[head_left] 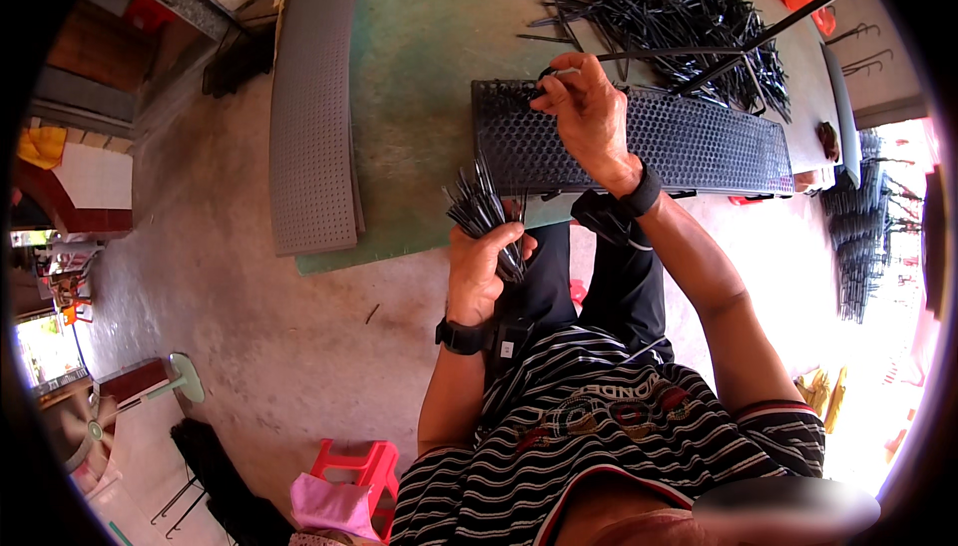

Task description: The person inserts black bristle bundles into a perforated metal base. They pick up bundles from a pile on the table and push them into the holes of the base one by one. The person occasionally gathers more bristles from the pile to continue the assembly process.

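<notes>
My left hand (481, 269) is closed around a bundle of thin, shiny black strips (486, 205), whose ends fan out above the fist. It is just off the table's near edge. My right hand (591, 115) is over the far left part of a black panel (689, 142) with a honeycomb mesh. Its thumb and fingertips are pinched together at the panel's far edge. What sits between those fingertips is too small to make out. A thin black metal frame (788, 22) rises behind the panel and reaches toward this hand.
A large heap of loose black strips (679, 17) covers the far right of the green table (419, 77). Grey perforated sheets (314, 117) lie along its left edge. A red stool (364, 471) with a pink cloth and a fan (95, 428) stand at the lower left.
</notes>
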### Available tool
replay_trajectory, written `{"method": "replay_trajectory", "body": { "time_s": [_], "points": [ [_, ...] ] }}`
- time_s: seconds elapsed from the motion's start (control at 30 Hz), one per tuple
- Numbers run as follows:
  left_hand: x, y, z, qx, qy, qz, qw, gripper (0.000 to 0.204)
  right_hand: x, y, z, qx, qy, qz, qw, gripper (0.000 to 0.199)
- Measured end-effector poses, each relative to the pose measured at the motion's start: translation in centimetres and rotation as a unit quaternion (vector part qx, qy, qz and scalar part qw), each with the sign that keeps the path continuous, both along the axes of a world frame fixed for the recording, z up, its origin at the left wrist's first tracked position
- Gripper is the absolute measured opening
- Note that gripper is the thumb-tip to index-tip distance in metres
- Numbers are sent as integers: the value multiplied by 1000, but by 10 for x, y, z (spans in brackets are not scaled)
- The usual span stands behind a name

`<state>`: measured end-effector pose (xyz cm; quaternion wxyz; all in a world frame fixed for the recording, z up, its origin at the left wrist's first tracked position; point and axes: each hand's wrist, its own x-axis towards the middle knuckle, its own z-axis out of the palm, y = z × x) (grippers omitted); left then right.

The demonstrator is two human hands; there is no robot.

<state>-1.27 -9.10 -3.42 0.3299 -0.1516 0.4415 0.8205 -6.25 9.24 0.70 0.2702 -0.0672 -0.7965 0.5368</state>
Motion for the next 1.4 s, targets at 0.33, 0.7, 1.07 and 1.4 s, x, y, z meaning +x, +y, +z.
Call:
{"method": "replay_trajectory", "body": {
  "time_s": [0.33,0.7,1.07,1.4],
  "points": [
    [-1,-2,-1,14,-19,25,999,20,-5,0,-6,287,31,31,957,7],
    [-1,8,9,45,-18,-33,998,19,52,-8,-3,-46,-310,263,912,26],
    [-2,3,6,43,-42,-59,996,23,55,-5,10,-137,-165,62,975,12],
    [2,0,0,66,-44,-83,993,29,19,22,0,27,-28,-26,999,12]
  ]
}}
